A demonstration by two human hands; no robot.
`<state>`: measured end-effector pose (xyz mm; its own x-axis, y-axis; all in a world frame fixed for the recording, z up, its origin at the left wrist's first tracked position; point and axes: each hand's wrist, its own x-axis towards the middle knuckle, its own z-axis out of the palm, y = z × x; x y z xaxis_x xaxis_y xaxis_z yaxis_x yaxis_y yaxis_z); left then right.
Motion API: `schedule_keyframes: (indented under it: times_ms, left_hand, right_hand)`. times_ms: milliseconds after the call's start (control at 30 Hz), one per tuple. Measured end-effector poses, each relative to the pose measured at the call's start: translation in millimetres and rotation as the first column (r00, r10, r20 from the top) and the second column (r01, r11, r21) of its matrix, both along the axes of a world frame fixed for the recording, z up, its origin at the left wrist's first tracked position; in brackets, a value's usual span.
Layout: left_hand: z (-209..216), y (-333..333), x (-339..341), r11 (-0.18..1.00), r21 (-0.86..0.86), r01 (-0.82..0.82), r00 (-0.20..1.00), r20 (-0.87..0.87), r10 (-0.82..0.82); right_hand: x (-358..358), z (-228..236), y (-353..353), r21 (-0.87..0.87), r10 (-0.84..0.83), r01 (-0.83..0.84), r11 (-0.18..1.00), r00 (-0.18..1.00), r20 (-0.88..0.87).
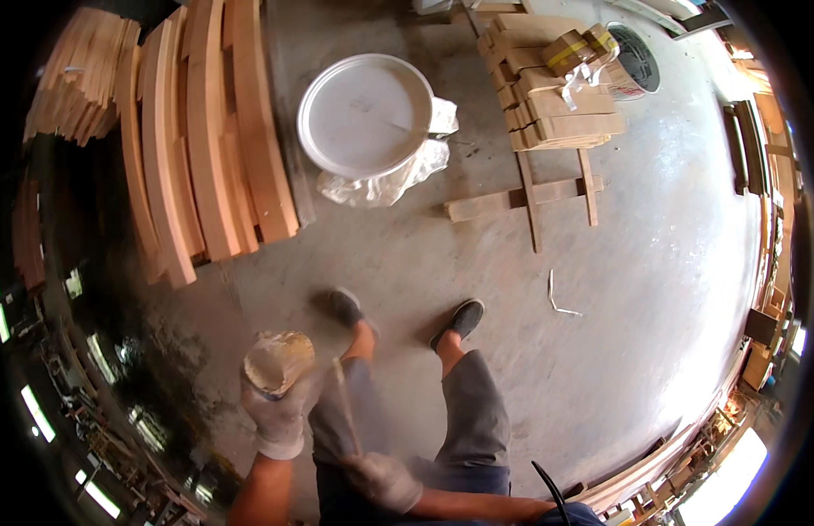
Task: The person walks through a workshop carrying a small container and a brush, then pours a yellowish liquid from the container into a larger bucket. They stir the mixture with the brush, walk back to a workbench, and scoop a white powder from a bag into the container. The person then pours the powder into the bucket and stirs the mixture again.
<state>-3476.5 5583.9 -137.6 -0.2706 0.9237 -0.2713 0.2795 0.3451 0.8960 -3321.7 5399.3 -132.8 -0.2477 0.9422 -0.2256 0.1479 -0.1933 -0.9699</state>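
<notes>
Container (280, 361), lower left of frame, sits in gloved left hand (278, 422), fingers wrapped around it. I see stick (344, 399) clamped in right hand's (385, 482) fingers, lower centre; long axis runs up, slightly left, upper end just right of container.

Glare whitens the floor (679, 351) lower-right of the round lid (365, 116) — dark shadow lower-left of it; hands (385, 482) motion-blurred, edges fisheye-bent.

The gloved left hand (280, 414) is curled in a grip, its bare forearm (262, 491) below it. The right forearm (486, 506) crosses leftward before the body; the gloved right hand (385, 482), blurred, grips too.
</notes>
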Motion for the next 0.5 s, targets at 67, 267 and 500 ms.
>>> schedule_keyframes:
  times_ms: [67,267,500]
  left_hand:
    - [-5.5,20.3,17.7,0.999,0.035,0.031,0.999,0.040,-0.032]
    - [-157.7,83.2,74.2,0.883,0.015,0.468,0.883,-0.033,-0.468]
    - [-344.2,109.8,157.9,0.626,0.205,0.752,0.657,-0.304,-0.690]
  right_hand:
    - [36.4,-39.6,26.1,0.046,-0.145,0.139,0.989,0.970,0.194]
    - [206.0,-185.5,156.7,0.341,-0.632,0.532,0.775,0.636,0.442]
    - [283.0,-261.1,264.3,0.211,-0.854,0.827,0.520,0.508,0.115]
